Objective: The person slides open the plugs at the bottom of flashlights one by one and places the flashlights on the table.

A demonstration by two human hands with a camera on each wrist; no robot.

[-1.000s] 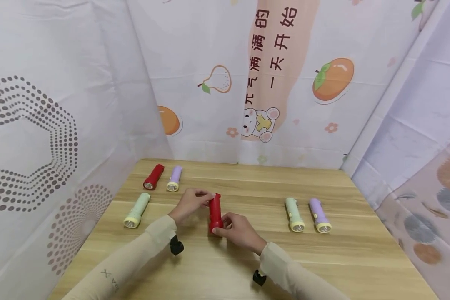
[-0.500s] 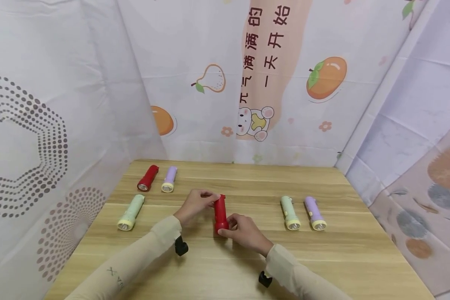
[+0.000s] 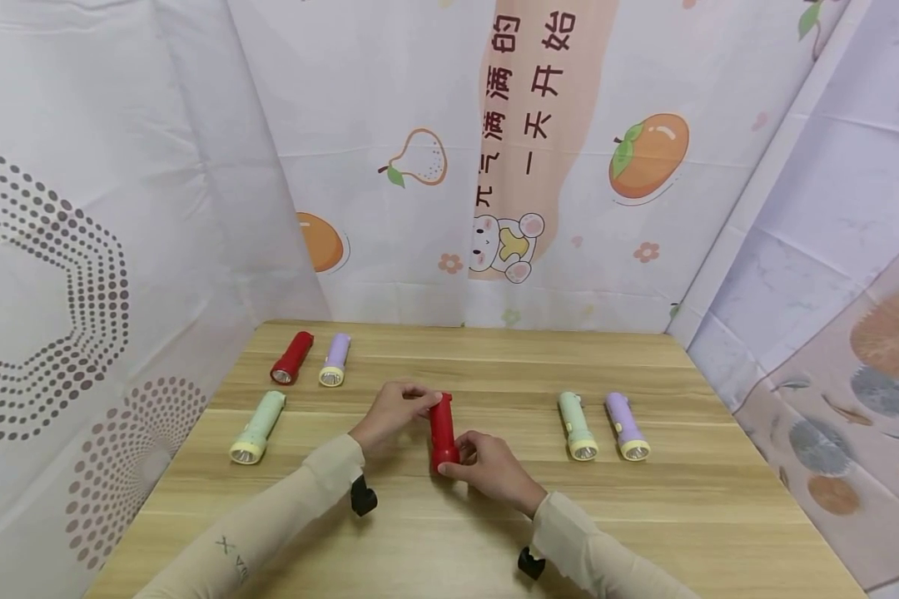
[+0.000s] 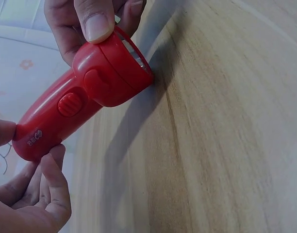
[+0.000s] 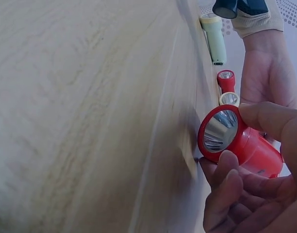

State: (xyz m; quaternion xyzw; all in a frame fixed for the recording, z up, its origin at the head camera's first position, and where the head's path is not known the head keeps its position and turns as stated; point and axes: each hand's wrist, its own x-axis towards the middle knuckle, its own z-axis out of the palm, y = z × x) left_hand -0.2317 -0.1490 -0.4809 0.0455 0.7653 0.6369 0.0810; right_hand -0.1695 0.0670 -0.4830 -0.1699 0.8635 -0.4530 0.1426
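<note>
A red flashlight (image 3: 443, 433) is held between both hands near the middle of the wooden table, its lamp end toward the person. My left hand (image 3: 394, 413) pinches the tail end between thumb and fingers. Around the lamp head, my right hand (image 3: 490, 470) grips with the thumb on the near side. The left wrist view shows the ribbed switch of the red flashlight (image 4: 66, 104) facing that camera. Seen from the right wrist, the reflector of the red flashlight (image 5: 221, 128) is close to the tabletop; whether it touches, I cannot tell.
On the left lie another red flashlight (image 3: 292, 358), a purple one (image 3: 335, 359) and a green flashlight (image 3: 258, 427). To the right, a green flashlight (image 3: 577, 426) lies beside a purple flashlight (image 3: 627, 426). Printed curtains (image 3: 330, 100) surround the wooden table (image 3: 389, 549).
The head view has swung slightly to the right. Both hands have moved a little right across the table with the red flashlight, keeping their hold on its two ends.
</note>
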